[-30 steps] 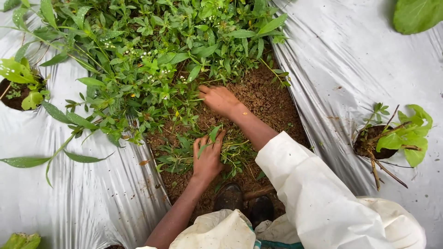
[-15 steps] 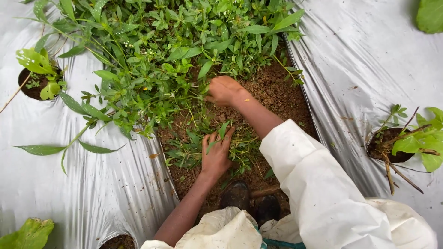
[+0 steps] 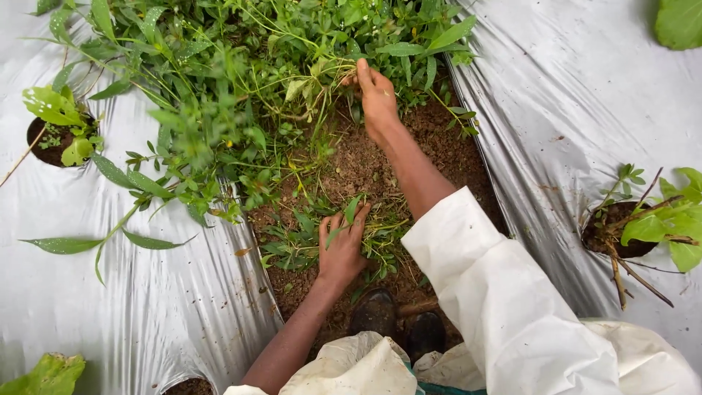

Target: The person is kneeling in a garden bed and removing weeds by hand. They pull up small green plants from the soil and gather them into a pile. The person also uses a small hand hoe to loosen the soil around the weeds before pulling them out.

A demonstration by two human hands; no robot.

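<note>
My right hand [image 3: 378, 99] reaches forward into a dense patch of green weeds [image 3: 241, 95] and closes on a bunch of thin stems at the patch's near edge. My left hand [image 3: 341, 249] lies palm down on a small heap of pulled weeds [image 3: 322, 238] on the brown soil [image 3: 358, 164], fingers spread over the leaves. Both arms come out of white sleeves. The soil strip runs between two sheets of silver plastic mulch [image 3: 110, 292].
Planting holes in the plastic hold small leafy plants at the left [image 3: 55, 128] and at the right [image 3: 643, 223]. My dark boots [image 3: 395, 322] stand on the soil just below the left hand. Another hole shows at the bottom left.
My right hand has moved forward, deeper into the weeds, and closed on stems. The left hand has stayed on the pulled heap.
</note>
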